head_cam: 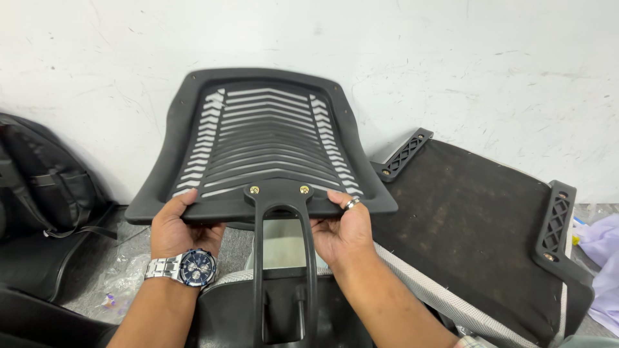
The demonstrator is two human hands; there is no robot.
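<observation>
Both hands grip the lower edge of a black slatted backrest (267, 138), which stands tilted against the white wall (483, 58). The left hand (180, 225), with a watch (193, 267) on its wrist, is closed on the bottom rim to the left of the bracket (282, 258); the right hand (342, 225), wearing a ring (352, 203), is closed on the rim just right of it, thumb on top. The bracket is a black forked arm fixed to the backrest by two brass screws (255, 190) and runs down between the wrists. To the right, a dark mesh seat (477, 225) with black side pieces leans near the wall, its corner just behind the backrest. At far left lies a black bag (45, 187) on the floor (116, 270).
</observation>
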